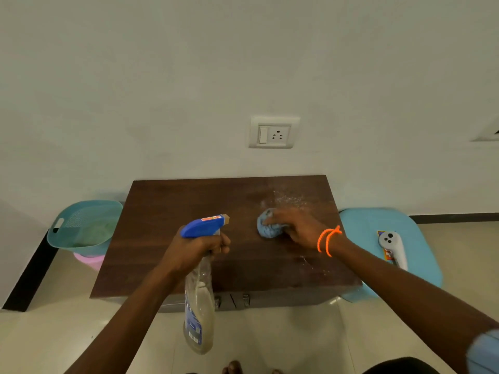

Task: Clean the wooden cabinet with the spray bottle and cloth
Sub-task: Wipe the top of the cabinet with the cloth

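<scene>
L hand (198, 248) fingers wrapped on spray bottle (199, 306) neck; R hand (294, 228) fingers clamp bunched blue cloth (267, 225) on wooden cabinet (167, 211) top.

Dark brown cabinet (189, 211), blue cloth (266, 229), blue-topped clear spray bottle (201, 279).

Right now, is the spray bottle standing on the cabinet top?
No, the spray bottle is held in the left hand above the cabinet's front edge, while the right hand presses the blue cloth.

Cabinet top (172, 211) left half bare; basket (83, 225) flanks left, stool (361, 225) right, wall (189, 90) behind.
</scene>
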